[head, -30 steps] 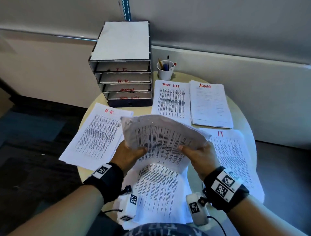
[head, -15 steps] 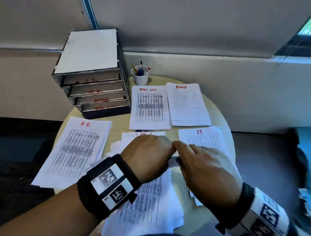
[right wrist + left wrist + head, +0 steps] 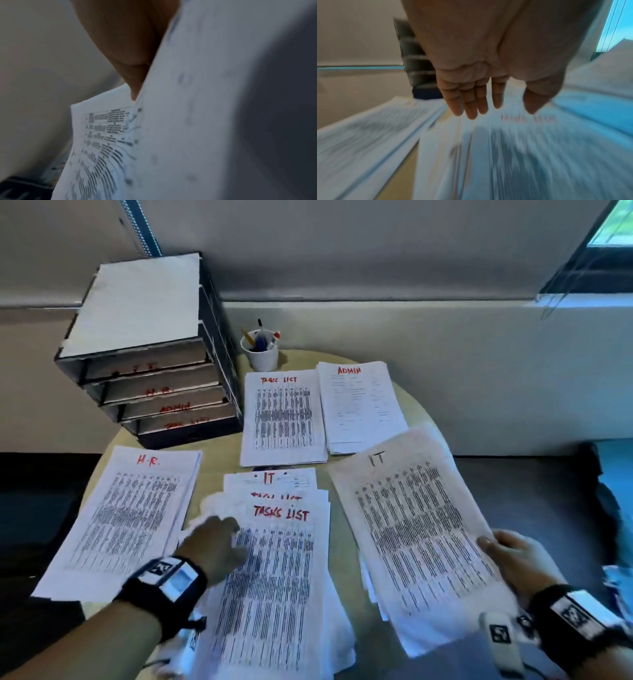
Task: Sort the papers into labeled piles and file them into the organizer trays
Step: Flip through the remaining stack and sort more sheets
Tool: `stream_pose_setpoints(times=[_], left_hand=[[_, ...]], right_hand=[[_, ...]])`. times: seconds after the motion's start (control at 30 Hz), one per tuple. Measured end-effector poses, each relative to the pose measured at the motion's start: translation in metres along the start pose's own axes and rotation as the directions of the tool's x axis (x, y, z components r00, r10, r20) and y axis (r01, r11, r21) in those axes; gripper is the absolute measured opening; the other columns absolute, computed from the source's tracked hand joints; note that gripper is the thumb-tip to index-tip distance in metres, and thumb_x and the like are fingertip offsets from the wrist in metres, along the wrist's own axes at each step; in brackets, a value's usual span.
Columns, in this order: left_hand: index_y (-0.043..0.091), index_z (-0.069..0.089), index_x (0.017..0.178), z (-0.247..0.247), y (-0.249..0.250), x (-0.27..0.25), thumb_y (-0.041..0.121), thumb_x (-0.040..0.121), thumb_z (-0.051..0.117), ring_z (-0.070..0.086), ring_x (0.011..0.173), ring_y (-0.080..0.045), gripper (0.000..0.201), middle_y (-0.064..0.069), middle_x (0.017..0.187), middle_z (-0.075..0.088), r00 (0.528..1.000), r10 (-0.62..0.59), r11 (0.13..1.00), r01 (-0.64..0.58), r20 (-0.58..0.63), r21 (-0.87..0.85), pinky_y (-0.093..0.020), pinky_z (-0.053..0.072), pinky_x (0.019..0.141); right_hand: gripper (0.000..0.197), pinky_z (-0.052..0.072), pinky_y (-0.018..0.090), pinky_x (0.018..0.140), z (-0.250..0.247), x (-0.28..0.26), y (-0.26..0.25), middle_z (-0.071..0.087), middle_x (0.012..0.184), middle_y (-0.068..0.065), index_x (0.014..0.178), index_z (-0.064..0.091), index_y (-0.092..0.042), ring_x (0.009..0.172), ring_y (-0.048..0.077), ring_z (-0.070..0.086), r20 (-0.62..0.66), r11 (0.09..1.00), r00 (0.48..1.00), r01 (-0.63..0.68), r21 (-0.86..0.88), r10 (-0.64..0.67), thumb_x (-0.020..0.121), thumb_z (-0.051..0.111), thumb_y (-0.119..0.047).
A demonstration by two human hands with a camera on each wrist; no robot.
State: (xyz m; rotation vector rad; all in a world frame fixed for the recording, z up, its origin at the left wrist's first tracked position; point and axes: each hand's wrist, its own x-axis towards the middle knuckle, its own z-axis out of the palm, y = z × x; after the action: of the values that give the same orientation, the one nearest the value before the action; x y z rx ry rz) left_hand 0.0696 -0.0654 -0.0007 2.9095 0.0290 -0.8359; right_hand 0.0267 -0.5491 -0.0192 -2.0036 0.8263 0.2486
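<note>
at right, the it sheet, densely printed, right hand pinching its edge

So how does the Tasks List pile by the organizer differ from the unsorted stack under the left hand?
The Tasks List pile is squared and untouched; the unsorted stack is fanned, showing mixed IT and Tasks List headings, with the left hand over it. Both have red handwritten headings.
</note>
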Motion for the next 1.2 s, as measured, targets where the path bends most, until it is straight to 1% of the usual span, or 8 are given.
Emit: stream_pose_setpoints(times=[0.27,0.43,0.53,0.6,0.73,0.87,1.0,1.2], left_hand=[[0.021,0.033,0.137,0.072,0.004,0.004,0.055,0.067,0.078,0.043,0.122,-0.032,0.090,-0.010,0.132,0.039,0.974,-0.223,0.972,0.225,0.037,-0.065,-0.042,0.048,0.098],[0.023,0.041,0.106,0.070,0.000,0.009,0.055,0.055,0.086,0.051,0.097,-0.028,0.075,-0.007,0.109,0.039,0.938,-0.344,0.918,0.345,0.042,-0.193,-0.039,0.055,0.084],[0.023,0.039,0.101,0.070,-0.001,0.008,0.042,0.060,0.088,0.054,0.084,-0.025,0.067,-0.005,0.105,0.038,0.931,-0.353,0.878,0.362,0.086,-0.313,-0.034,0.055,0.073],[0.023,0.039,0.102,0.071,-0.003,0.008,0.036,0.061,0.087,0.057,0.084,-0.024,0.064,-0.004,0.103,0.045,0.931,-0.350,0.852,0.361,0.102,-0.379,-0.034,0.055,0.071],[0.028,0.041,0.104,0.073,-0.004,0.005,0.046,0.053,0.085,0.055,0.097,-0.026,0.069,-0.001,0.102,0.045,0.913,-0.403,0.851,0.400,0.066,-0.339,-0.039,0.056,0.084],[0.023,0.042,0.101,0.074,-0.006,0.005,0.041,0.053,0.087,0.055,0.093,-0.027,0.068,-0.005,0.103,0.042,0.897,-0.439,0.818,0.420,0.047,-0.392,-0.037,0.056,0.081],[0.019,0.036,0.100,0.075,-0.017,0.005,0.026,0.068,0.078,0.062,0.078,-0.019,0.054,-0.001,0.090,0.057,0.920,-0.378,0.787,0.381,0.109,-0.485,-0.034,0.058,0.069],[0.022,0.045,0.083,0.088,-0.026,-0.016,0.037,0.081,0.072,0.055,0.062,-0.015,0.031,0.003,0.075,0.058,0.956,-0.173,0.801,0.275,0.235,-0.532,-0.029,0.043,0.057]], right_hand=[[0.011,0.057,0.039,0.073,0.043,0.027,0.026,0.073,0.078,0.016,0.094,0.073,-0.003,0.065,0.026,0.065,-0.041,0.991,0.991,-0.125,0.040,0.126,0.091,0.066,-0.011],[0.036,0.052,0.042,0.091,0.050,0.024,0.016,0.069,0.108,0.015,0.115,0.068,-0.014,0.100,0.032,0.064,-0.092,0.876,0.995,-0.024,-0.481,-0.023,0.086,0.068,-0.036],[0.057,0.043,0.049,0.099,0.044,0.000,-0.009,0.051,0.131,0.018,0.130,0.054,-0.022,0.121,0.037,0.047,-0.202,0.840,0.963,0.043,-0.540,-0.179,0.081,0.072,-0.045],[0.053,0.044,0.046,0.095,0.051,-0.022,-0.034,0.054,0.125,0.017,0.127,0.057,-0.021,0.115,0.036,0.050,-0.203,0.857,0.933,0.166,-0.487,-0.296,0.080,0.074,-0.041],[0.030,0.036,0.024,0.075,0.110,-0.061,-0.069,0.062,0.086,-0.003,0.110,0.069,-0.017,0.081,0.017,0.055,0.193,0.817,0.904,0.427,-0.388,-0.380,0.082,0.075,-0.026],[0.057,0.039,0.021,0.076,0.189,-0.070,-0.073,0.065,0.111,0.001,0.127,0.055,-0.019,0.091,0.014,0.059,0.507,0.828,0.848,0.390,-0.403,-0.153,0.078,0.077,-0.039],[0.046,0.041,0.024,0.076,0.234,-0.073,-0.079,0.063,0.112,0.003,0.108,0.049,-0.021,0.092,0.020,0.057,0.440,0.839,0.887,0.343,-0.422,-0.141,0.077,0.076,-0.040],[0.050,0.050,0.033,0.088,0.248,-0.067,-0.078,0.065,0.119,0.001,0.124,0.046,-0.025,0.095,0.020,0.061,0.215,0.902,0.967,0.214,-0.375,-0.140,0.082,0.072,-0.033]])
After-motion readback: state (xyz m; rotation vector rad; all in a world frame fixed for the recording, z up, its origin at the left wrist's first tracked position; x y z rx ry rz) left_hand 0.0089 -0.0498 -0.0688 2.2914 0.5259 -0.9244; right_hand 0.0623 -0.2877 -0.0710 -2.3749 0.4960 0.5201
